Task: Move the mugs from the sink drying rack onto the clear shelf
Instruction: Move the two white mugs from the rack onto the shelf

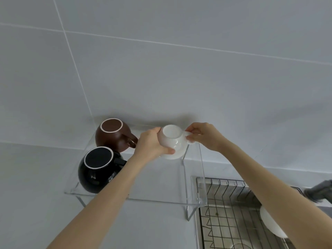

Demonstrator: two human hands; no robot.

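A white mug [172, 141] is upside down at the back right of the clear shelf [154, 187]; whether it touches the shelf I cannot tell. My left hand [152, 146] wraps its left side, and my right hand [204, 136] pinches its handle. A brown mug [112, 136] stands upside down at the shelf's back left. In front of the brown one sits a black mug [98, 169], also inverted. Another white piece of crockery [271, 223] lies in the wire drying rack [228, 212] at the lower right, partly hidden by my right forearm.
The shelf stands on a pale counter against a grey tiled wall [179, 69]. The drying rack sits in the steel sink just right of the shelf. A grey object [319, 192] pokes in at the right edge above the rack.
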